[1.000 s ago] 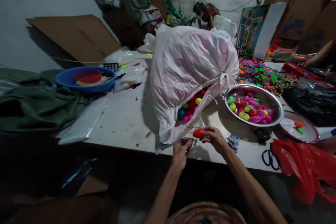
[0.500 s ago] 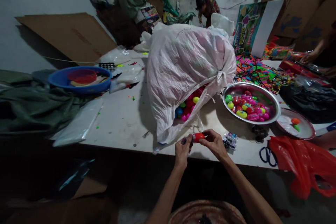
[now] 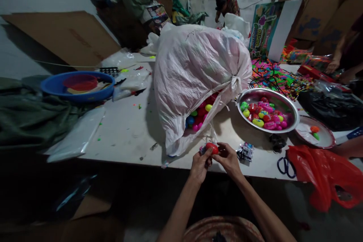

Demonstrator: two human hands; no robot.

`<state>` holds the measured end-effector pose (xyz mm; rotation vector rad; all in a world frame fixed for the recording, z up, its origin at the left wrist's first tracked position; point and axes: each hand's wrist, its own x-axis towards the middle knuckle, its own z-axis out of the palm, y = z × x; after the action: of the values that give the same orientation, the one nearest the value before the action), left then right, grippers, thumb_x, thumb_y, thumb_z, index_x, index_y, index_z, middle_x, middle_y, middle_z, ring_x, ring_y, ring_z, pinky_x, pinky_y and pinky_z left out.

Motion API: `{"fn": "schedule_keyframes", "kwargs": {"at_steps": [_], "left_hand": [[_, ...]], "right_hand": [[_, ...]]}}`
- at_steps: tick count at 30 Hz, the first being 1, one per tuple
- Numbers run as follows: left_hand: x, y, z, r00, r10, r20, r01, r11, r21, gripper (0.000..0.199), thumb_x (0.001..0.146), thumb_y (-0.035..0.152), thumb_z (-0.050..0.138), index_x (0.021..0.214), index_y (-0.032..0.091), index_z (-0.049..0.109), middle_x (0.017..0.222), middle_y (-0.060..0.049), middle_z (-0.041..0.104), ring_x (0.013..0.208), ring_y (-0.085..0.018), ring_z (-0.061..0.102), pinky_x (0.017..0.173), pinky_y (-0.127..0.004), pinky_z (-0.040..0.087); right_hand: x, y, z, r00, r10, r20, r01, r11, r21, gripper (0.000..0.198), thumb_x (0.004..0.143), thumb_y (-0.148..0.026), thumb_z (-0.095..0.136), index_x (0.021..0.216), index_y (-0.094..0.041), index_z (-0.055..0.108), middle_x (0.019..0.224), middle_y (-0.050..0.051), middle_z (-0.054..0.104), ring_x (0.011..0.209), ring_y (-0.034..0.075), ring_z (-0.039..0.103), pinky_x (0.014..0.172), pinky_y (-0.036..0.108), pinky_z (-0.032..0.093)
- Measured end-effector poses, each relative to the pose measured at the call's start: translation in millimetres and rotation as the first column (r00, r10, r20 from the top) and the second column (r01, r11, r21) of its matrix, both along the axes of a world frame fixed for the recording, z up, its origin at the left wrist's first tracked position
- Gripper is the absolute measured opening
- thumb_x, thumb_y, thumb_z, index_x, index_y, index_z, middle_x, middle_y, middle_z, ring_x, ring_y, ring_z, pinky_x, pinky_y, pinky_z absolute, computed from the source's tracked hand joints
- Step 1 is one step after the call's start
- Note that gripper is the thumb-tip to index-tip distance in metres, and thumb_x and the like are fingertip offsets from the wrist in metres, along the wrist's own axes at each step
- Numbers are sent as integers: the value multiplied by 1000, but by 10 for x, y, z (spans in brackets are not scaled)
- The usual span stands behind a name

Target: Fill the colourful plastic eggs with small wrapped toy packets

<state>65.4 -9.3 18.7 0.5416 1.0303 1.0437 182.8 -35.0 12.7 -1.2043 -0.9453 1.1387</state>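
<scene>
Between both hands, over the table's front edge, is a shiny red plastic egg (image 3: pixel 211 148). My left hand (image 3: pixel 200 164) is closed on its left side, with a small printed piece (image 3: pixel 202 149) showing by the fingers. The fingers of my right hand (image 3: pixel 229 160) pinch the egg from the right. Just behind the hands, a big white woven sack (image 3: pixel 198 60) lies with its mouth open, and coloured eggs (image 3: pixel 200 115) show inside. Right of my right hand sits a small pile of printed packets (image 3: pixel 245 152).
A metal bowl (image 3: pixel 295 118) of wrapped eggs stands right, beside a red-rimmed plate (image 3: pixel 330 144). Scissors (image 3: pixel 286 167) and a red plastic bag (image 3: pixel 320 174) lie at the front edge. A blue basin (image 3: pixel 53 92) is left. One person (image 3: pixel 231 5) bends behind the sack; another's arm (image 3: pixel 338 55) reaches in at right.
The red egg has turned from lying lengthwise to a rounder, end-on look, and my left fingers now cover more of it. The view has shifted slightly to the right.
</scene>
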Motion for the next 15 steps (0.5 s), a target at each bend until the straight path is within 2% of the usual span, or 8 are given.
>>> {"fn": "schedule_keyframes", "kwargs": {"at_steps": [5, 7, 12, 15], "left_hand": [[35, -11, 43, 997, -74, -35, 72, 997, -41, 33, 54, 30, 81, 73, 11, 61, 54, 4, 52, 40, -3, 38, 38, -16, 26], [36, 1, 30, 994, -102, -31, 99, 992, -82, 33, 53, 30, 81, 71, 12, 60, 52, 5, 49, 40, -2, 37, 38, -15, 26], [38, 89, -12, 969, -245, 25, 246, 960, -131, 33, 52, 29, 82, 69, 12, 59, 50, 7, 45, 38, -1, 31, 36, -15, 22], [97, 120, 12, 945, -325, 29, 326, 939, -108, 32, 51, 25, 82, 70, 11, 60, 53, 6, 47, 40, -1, 32, 37, -15, 22]], "right_hand": [[50, 2, -4, 961, -54, 270, 17, 990, 138, 47, 66, -22, 70, 111, -22, 58, 97, 3, 56, 62, 10, 57, 59, 24, 49], [82, 5, 19, 927, -60, 370, -16, 980, 198, 45, 66, -19, 69, 110, -22, 59, 101, 4, 55, 67, 11, 58, 59, 23, 49], [214, -21, 60, 763, -72, 643, -121, 960, 251, 45, 68, -18, 65, 112, -21, 59, 102, 6, 60, 72, 13, 60, 65, 25, 51], [282, -58, 50, 683, -99, 724, -106, 967, 232, 47, 69, -18, 62, 115, -19, 56, 105, 8, 62, 80, 17, 62, 71, 29, 52]]}}
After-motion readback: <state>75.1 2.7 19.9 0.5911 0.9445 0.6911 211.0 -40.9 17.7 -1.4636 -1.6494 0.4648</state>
